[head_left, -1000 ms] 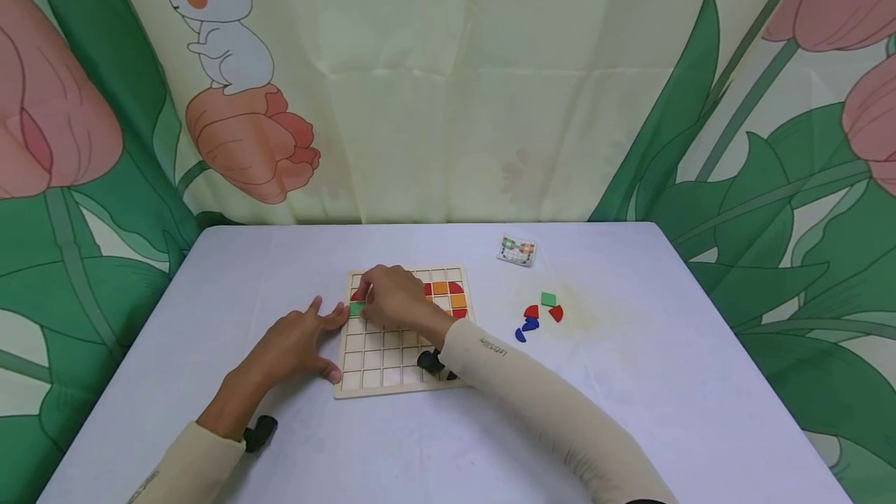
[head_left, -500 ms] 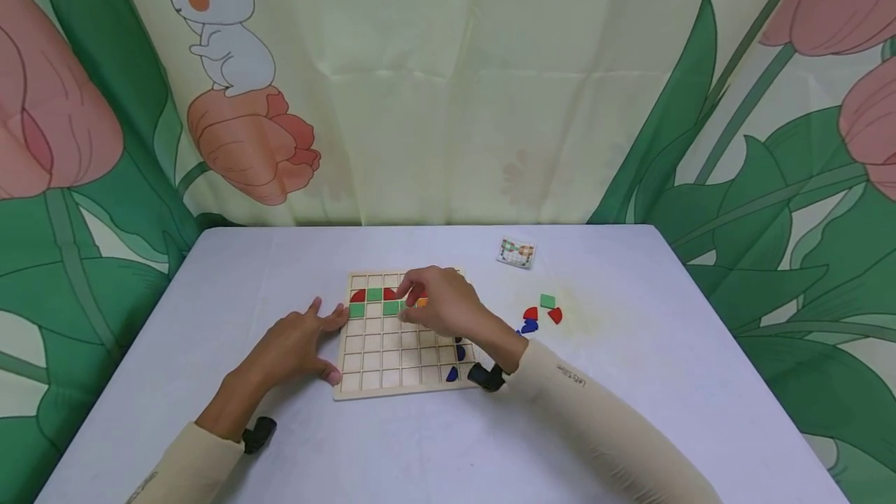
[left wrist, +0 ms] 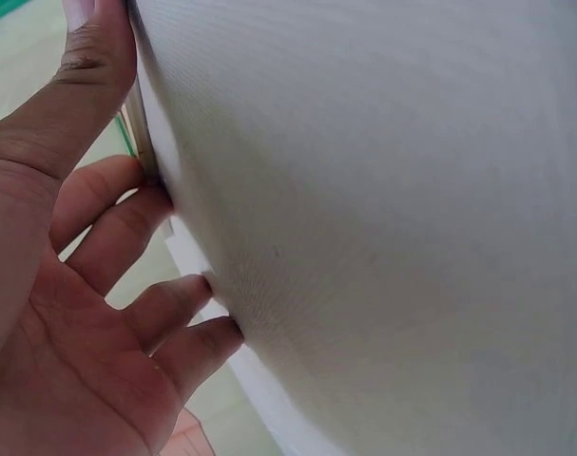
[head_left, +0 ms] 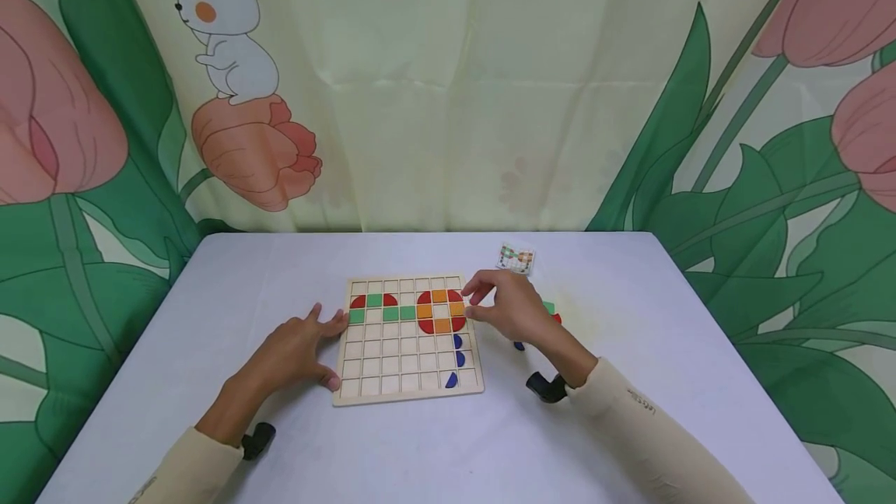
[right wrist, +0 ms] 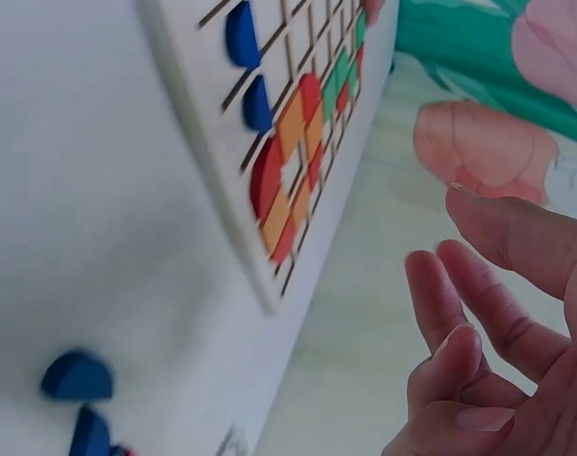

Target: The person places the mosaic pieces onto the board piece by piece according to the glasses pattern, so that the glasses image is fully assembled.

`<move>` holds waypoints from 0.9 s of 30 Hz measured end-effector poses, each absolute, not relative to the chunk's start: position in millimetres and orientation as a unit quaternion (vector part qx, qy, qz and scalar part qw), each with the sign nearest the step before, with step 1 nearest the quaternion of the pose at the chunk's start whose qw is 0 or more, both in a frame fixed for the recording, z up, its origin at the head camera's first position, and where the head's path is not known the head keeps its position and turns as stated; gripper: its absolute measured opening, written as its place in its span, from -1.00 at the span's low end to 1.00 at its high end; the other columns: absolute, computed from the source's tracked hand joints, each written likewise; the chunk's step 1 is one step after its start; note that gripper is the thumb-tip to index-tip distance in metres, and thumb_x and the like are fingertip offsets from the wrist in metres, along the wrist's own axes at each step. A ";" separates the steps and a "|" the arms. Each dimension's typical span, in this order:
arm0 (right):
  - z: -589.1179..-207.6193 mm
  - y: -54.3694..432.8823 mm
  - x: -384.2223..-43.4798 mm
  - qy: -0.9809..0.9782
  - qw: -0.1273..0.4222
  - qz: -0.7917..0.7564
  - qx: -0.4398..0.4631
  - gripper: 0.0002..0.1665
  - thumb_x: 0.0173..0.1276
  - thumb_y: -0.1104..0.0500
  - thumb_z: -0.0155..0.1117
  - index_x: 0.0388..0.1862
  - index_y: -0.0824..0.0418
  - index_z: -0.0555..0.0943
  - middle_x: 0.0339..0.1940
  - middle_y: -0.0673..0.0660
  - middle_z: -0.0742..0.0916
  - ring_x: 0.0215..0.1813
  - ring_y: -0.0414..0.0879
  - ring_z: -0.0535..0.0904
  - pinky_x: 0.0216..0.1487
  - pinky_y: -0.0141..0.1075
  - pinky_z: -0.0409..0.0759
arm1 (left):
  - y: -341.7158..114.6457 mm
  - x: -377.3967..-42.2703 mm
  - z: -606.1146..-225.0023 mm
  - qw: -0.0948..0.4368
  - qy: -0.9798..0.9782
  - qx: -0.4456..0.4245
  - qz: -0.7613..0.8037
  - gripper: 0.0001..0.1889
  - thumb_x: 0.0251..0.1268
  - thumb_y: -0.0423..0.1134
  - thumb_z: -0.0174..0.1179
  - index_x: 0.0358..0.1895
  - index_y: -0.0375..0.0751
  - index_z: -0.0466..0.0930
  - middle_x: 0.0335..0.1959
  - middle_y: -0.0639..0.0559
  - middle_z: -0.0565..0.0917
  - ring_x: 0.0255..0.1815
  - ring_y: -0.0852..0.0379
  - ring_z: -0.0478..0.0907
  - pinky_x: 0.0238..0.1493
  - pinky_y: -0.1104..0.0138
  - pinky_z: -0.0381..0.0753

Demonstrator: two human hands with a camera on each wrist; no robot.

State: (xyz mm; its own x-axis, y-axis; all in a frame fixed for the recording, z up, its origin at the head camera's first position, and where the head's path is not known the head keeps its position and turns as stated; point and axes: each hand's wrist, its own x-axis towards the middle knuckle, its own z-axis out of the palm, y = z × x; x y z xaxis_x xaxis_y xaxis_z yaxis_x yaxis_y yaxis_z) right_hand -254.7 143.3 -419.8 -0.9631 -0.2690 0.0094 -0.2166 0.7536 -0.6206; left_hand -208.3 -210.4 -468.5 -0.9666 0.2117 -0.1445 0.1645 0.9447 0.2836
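A wooden grid board (head_left: 401, 370) lies on the white table. Green squares (head_left: 357, 316) and red quarter-round pieces (head_left: 390, 301) sit in its upper left cells. At upper right, orange squares (head_left: 439, 295) and red quarter-rounds form a ring, and blue pieces (head_left: 460, 358) run below it. My left hand (head_left: 294, 344) rests with spread fingers at the board's left edge; in the left wrist view its thumb presses the board's side. Over the board's right edge, my right hand (head_left: 514, 308) is raised with loosely bent fingers, nothing visible between them in the right wrist view.
Loose pieces lie right of the board, partly hidden by the right hand: a green one (head_left: 549, 307), a red one (head_left: 556, 318) and a blue one (head_left: 519, 346). A small printed card (head_left: 516, 257) lies behind them. A patterned curtain (head_left: 448, 138) hangs behind the table.
My right hand has moved right from the green and red pieces at the board's left, across the grid to its right edge. The left hand has stayed at the board's left edge.
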 end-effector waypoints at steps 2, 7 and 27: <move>-422.8 152.9 -255.9 0.937 0.038 -0.326 -0.117 -0.67 0.28 0.13 0.64 0.01 0.07 0.79 -0.24 -0.04 0.78 -0.20 -0.03 0.53 -0.26 -0.26 0.52 | -210.5 -208.1 -468.8 0.087 0.982 0.096 0.135 0.27 -0.45 0.16 0.77 0.58 -0.03 0.39 0.54 -0.67 0.26 0.37 -0.65 0.48 0.22 -0.25 0.64; -428.2 176.3 -257.8 0.939 0.046 -0.329 -0.086 -0.67 0.31 0.15 0.62 0.04 0.10 0.78 -0.21 0.00 0.78 -0.18 -0.01 0.53 -0.25 -0.25 0.54 | -210.4 -207.9 -468.7 0.086 0.983 0.099 0.129 0.27 -0.43 0.15 0.77 0.58 -0.04 0.39 0.54 -0.68 0.26 0.36 -0.65 0.50 0.22 -0.24 0.64; -457.1 239.8 -263.0 0.950 0.058 -0.305 -0.038 -0.75 0.33 0.17 0.58 -0.02 0.10 0.81 -0.25 0.02 0.81 -0.03 0.00 0.64 -0.16 -0.23 0.49 | -210.5 -208.6 -470.9 0.091 0.983 0.091 0.132 0.27 -0.43 0.15 0.76 0.59 -0.01 0.38 0.56 -0.66 0.24 0.36 -0.68 0.47 0.22 -0.28 0.63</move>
State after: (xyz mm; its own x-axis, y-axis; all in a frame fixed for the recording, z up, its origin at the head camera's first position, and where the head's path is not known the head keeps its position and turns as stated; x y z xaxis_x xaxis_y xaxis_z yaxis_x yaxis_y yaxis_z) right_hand -263.0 239.8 -457.1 -0.9903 -0.1077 -0.0872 -0.0368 0.8111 -0.5837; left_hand -208.6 -210.5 -470.9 -0.9668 0.2034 -0.1549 0.1554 0.9486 0.2756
